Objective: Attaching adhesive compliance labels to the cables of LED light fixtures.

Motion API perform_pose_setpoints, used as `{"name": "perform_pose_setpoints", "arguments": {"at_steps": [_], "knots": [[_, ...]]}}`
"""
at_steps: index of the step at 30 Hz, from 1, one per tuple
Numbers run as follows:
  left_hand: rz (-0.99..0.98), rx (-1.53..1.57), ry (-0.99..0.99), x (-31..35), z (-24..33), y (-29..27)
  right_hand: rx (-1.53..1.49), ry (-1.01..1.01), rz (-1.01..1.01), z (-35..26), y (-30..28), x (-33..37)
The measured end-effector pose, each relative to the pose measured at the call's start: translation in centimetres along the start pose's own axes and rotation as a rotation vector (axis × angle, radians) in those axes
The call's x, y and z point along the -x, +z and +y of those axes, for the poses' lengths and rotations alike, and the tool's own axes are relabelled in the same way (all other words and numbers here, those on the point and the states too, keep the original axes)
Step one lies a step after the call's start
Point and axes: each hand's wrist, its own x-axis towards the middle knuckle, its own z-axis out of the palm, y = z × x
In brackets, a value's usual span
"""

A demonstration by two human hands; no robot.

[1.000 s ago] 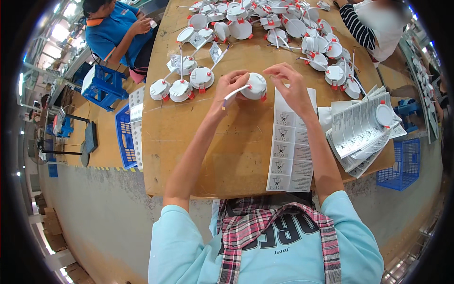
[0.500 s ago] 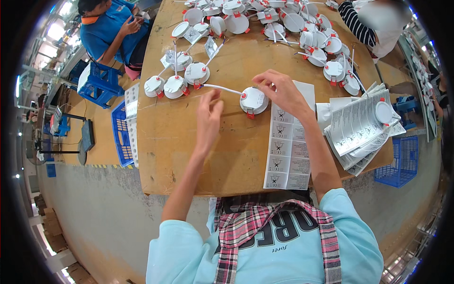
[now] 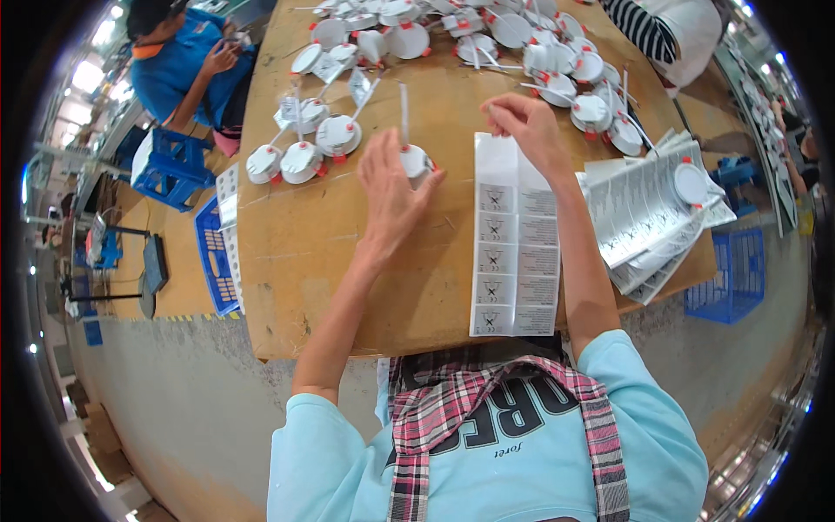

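My left hand (image 3: 393,187) is closed around a white round downlight (image 3: 415,163), thumb on its near right side and fingers over its left. The lamp rests on the table, its white cord (image 3: 404,109) pointing away from me; my hand covers part of its body. To the right, my right hand (image 3: 532,132) hovers over the far end of a label sheet (image 3: 516,252), its fingertips pinched together. Whether anything small is between them I cannot make out. The sheet carries rows of printed labels, with a blank strip at its far end.
Several downlights (image 3: 299,163) stand at the left, some with labels on their cords. A large heap of them (image 3: 513,30) lies at the far side. Stacked label sheets (image 3: 648,213) are at the right, a lamp on top. A person (image 3: 187,65) sits far left; another (image 3: 665,39) is far right.
My left hand has moved onto the downlight, which has shifted left and turned so that its cord points away from me. My right hand has lifted off the lamp, fingers pinched.
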Motion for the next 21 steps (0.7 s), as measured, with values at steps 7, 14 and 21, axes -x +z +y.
{"name": "perform_pose_setpoints", "arguments": {"at_steps": [7, 14, 21], "knots": [[-0.192, 0.283, -0.113, 2.6, 6.3, -0.2, 0.107, 0.028, 0.029, -2.1, -1.1, 0.6], [-0.357, 0.008, -0.105, 2.4, 7.2, 1.8, 0.398, -0.028, -0.004, -3.3, 0.7, 5.6], [-0.275, 0.067, -0.168, 1.9, 6.4, 1.5, 0.589, -0.009, 0.044, -0.5, 0.0, 9.2]]}}
